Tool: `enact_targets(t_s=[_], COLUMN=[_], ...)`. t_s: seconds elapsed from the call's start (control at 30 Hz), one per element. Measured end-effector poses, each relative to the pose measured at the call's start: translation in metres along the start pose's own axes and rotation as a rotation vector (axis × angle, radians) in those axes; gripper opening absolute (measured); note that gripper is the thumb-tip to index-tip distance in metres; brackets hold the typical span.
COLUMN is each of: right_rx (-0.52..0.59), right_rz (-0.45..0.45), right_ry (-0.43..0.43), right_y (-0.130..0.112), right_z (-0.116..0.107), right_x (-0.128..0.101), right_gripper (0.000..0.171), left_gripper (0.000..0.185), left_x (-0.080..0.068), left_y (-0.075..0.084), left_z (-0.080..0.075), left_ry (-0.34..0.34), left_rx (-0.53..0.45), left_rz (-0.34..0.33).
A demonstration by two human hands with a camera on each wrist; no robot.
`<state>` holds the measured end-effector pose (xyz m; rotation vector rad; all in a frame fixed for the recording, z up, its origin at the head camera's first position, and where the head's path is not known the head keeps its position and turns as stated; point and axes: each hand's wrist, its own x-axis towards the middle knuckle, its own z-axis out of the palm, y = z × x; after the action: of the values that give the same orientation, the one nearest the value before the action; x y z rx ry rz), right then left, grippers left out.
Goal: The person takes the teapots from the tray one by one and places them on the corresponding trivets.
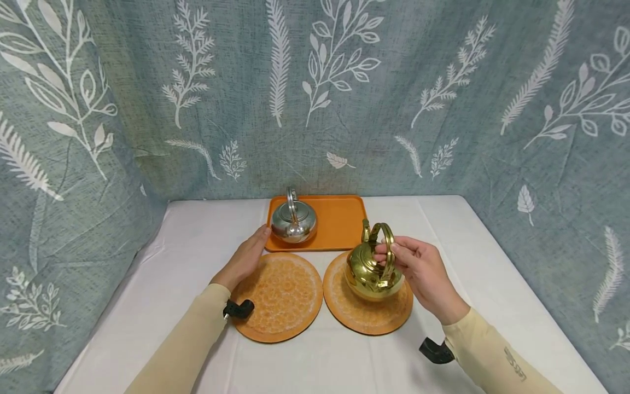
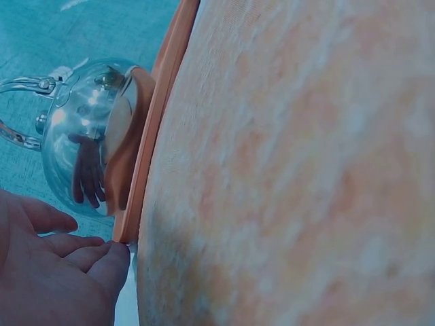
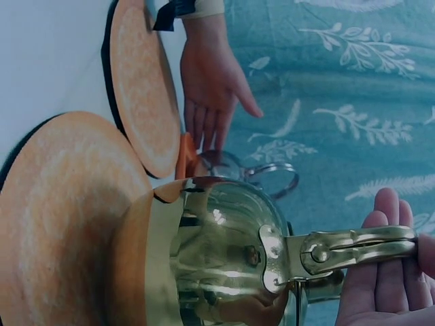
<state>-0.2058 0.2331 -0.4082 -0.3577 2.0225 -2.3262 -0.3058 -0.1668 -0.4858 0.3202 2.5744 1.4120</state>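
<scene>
A gold kettle [image 1: 370,276] is over the right round mat [image 1: 339,313], its spout pointing toward the back. My right hand [image 1: 425,268] grips the kettle's upright handle [image 3: 360,248] between fingers and thumb. My left hand [image 1: 246,260] has its fingers extended, with fingertips right at the front left corner of the orange tray [image 1: 339,219]. On the tray's left half sits a silver kettle [image 1: 293,223] with its handle up, close beside those fingertips. The left wrist view shows the hand reflected in the silver kettle's side [image 2: 81,149].
Under my left wrist lies the left round mat [image 1: 283,298], patterned orange like the right one, their edges nearly meeting. A white cloth [image 1: 211,230] covers the table. Blue-green leaf-print curtains [image 1: 236,98] stand close behind it and along both sides.
</scene>
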Motion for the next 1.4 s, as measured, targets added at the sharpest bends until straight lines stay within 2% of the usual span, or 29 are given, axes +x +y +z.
enact_targets(t_s=[0.43,1.17,1.4], right_rx=[-0.003,0.007,0.019], right_rz=[-0.015,0.002,-0.003], right_ry=[-0.024,-0.017,-0.043], right_y=[0.003,0.005,0.005], right_z=[-0.005,-0.002,0.000], right_x=[-0.012,-0.018,-0.020], right_gripper=[0.037,0.036,0.038], left_gripper=[0.080,0.082,0.082], left_x=[-0.004,0.001,0.000], left_y=[0.002,-0.001,-0.001], left_z=[0.002,0.001,0.001], left_ry=[0.013,0.011,0.010], left_rx=[-0.016,-0.022,-0.024], left_rz=[-0.017,-0.012,-0.009])
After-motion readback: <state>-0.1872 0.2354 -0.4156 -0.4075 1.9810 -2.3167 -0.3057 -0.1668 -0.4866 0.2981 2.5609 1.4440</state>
